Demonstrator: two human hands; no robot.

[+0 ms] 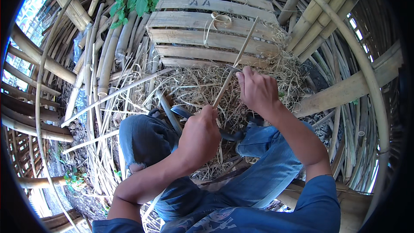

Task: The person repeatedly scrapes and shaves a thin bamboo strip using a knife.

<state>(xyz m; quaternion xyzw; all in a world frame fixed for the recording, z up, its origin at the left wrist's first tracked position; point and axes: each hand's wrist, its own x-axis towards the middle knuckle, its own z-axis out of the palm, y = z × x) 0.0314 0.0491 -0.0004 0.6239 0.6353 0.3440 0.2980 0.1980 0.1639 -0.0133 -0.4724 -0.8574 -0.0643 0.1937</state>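
With the left hand [199,136] clenched around the bamboo strip [235,62] over the knees and right-hand fingers [248,77] closed on the knife [230,67] (blade barely visible), a slip could cut fingers.

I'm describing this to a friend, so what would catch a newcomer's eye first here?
At centre, the left hand and right hand grip a thin bamboo strip that slants up over a slatted wooden crate. A blade meets the strip by the right hand. Pale shavings heap below the crate, with bamboo poles ringing everything.
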